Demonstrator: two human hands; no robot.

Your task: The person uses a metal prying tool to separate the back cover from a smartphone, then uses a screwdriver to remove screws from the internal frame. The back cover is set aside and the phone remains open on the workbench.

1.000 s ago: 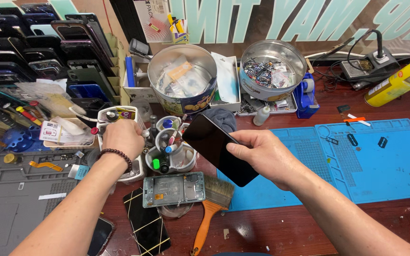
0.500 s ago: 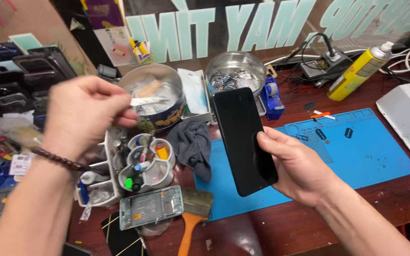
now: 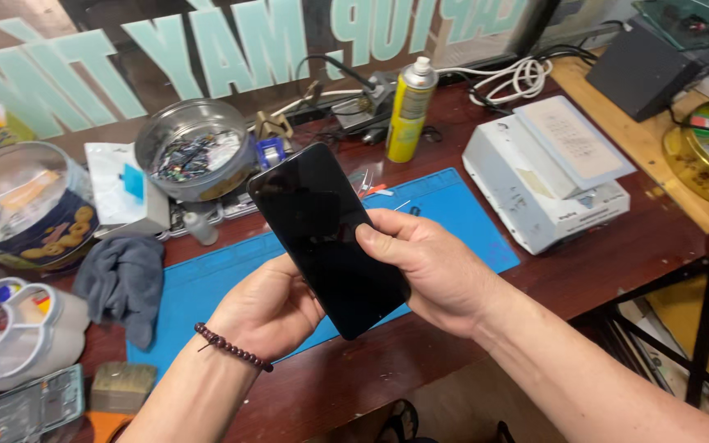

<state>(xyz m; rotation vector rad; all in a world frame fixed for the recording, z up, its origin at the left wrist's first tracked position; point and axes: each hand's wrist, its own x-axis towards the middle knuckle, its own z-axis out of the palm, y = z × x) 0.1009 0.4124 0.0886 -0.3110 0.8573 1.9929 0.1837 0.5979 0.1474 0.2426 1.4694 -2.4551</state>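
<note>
While both hands grip it, the phone [image 3: 327, 234] hangs above the blue mat [image 3: 445, 213], long axis running from lower right to upper left. The left hand [image 3: 268, 312] cups its underside; the right hand [image 3: 432, 271] clamps its near right edge, thumb on the glass.

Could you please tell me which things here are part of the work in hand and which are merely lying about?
In hand:
black phone
left hand
right hand
blue mat

Lying about:
yellow spray can
grey cloth
white box
tin of parts
</note>
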